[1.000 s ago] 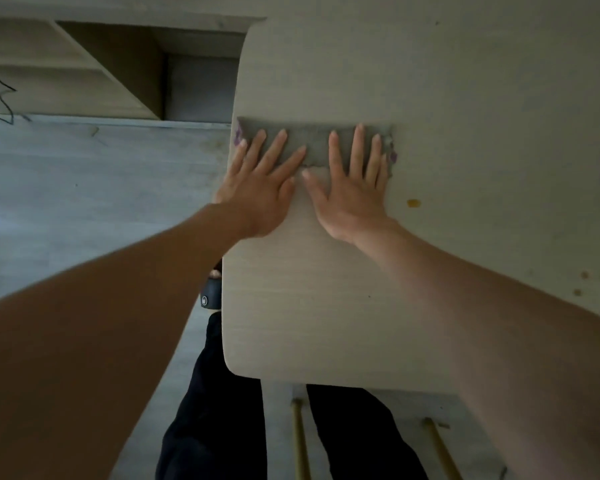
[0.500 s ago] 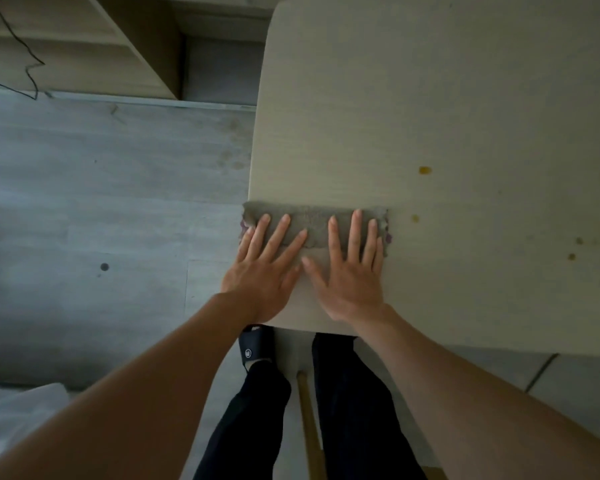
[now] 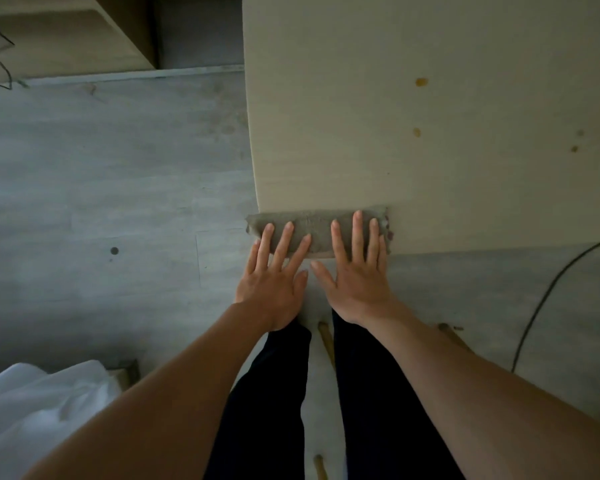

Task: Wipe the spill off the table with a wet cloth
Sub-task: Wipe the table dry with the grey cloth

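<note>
I see both my hands flat, fingers straight and spread, pressing the grey cloth (image 3: 312, 230) at the near left corner of the counter (image 3: 465, 98). My left hand (image 3: 274, 282) covers its left half, my right hand (image 3: 357, 271) its right half. Small yellow-brown spill spots (image 3: 421, 82) lie farther off to the right, well apart from the cloth.

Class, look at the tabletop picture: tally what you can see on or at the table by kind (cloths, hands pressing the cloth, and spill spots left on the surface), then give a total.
Cloths: 1, the grey cloth at the table's near edge
Hands pressing it: 2, left hand, right hand
Spill spots: 4, at and a faint one
Total: 7
</note>
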`<state>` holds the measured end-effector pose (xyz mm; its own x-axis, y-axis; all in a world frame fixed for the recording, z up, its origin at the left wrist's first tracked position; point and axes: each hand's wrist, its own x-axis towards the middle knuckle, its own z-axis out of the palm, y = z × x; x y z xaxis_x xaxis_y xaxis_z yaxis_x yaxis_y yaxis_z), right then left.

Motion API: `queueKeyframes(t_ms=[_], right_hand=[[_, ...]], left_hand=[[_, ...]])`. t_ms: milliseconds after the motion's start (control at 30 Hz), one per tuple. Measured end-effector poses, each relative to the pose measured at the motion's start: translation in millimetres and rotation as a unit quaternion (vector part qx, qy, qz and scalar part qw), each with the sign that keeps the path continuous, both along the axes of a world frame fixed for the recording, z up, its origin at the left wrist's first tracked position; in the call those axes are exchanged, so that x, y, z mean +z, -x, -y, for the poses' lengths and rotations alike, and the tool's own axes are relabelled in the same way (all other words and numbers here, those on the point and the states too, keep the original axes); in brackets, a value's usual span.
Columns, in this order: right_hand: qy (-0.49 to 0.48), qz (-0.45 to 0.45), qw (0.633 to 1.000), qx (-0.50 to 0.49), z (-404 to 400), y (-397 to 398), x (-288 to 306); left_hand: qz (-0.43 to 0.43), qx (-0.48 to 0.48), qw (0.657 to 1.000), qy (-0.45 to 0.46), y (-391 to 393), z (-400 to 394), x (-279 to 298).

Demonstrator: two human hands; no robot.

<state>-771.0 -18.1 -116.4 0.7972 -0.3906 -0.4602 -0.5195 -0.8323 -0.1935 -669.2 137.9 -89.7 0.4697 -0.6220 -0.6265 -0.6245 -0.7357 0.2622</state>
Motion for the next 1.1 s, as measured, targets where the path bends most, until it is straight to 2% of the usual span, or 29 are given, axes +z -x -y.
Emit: queueKeyframes(t_ms=[167, 567, 767, 867, 1100], right_hand=[[0.014, 0.02, 1.0, -0.004, -7.1, 32.0, -4.9], [0.051, -0.014, 0.998, -0.04, 50.2, 62.6, 4.3], [0.06, -0.014, 0.998, -0.02, 97.5, 55.0, 4.1], [0.057, -0.023, 0.998, -0.023, 119.0, 42.3, 2.7], [0.021, -0.041, 0.998, -0.033, 175.2, -13.3, -2.0]], left_hand=[[0.005, -0.025, 1.0, -0.008, 27.6, -10.7, 1.1], [0.057, -0.083, 0.995, 0.025, 46.2, 52.3, -1.1], [0.103, -0.088, 0.989, 0.054, 49.6, 95.1, -9.1], [0.097, -0.09, 0.989, 0.067, 42.8, 116.7, -7.2], [0.111, -0.086, 0.989, 0.047, 0.9, 172.4, -4.7]])
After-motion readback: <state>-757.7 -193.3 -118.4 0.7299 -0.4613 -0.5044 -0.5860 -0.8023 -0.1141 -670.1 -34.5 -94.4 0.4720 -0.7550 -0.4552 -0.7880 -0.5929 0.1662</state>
